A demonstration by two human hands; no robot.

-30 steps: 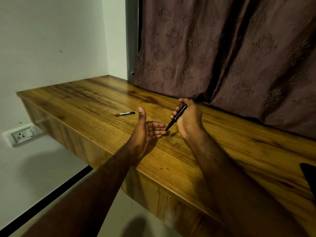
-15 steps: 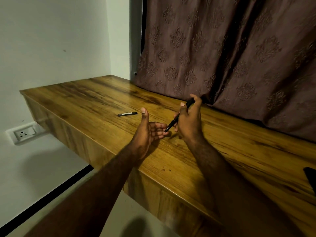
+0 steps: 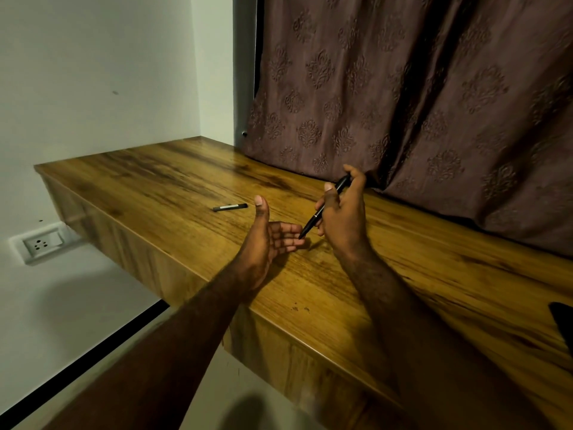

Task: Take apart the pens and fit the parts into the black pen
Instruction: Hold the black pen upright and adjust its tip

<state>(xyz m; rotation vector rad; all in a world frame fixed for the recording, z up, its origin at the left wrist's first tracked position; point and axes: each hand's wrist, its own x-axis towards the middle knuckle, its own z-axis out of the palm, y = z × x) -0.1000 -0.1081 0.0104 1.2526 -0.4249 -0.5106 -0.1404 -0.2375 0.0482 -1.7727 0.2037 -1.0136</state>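
Observation:
My right hand (image 3: 342, 218) grips a black pen (image 3: 311, 223) at a slant, its top end under my index finger near the curtain and its tip pointing down-left. The tip touches the fingers of my left hand (image 3: 266, 240), which is held palm up and open, thumb raised, just above the wooden table (image 3: 173, 193). A second dark pen with a pale band (image 3: 230, 207) lies flat on the table, a little left of and beyond my left thumb.
A patterned brown curtain (image 3: 418, 97) hangs along the table's far edge, right behind my right hand. A white wall socket (image 3: 40, 243) sits below the table's left end. A dark object (image 3: 562, 327) pokes in at the right edge.
My right hand has shifted its hold so the index finger now reaches over the pen's top end. The pen tip has stayed against my left fingers. The other pen has not moved.

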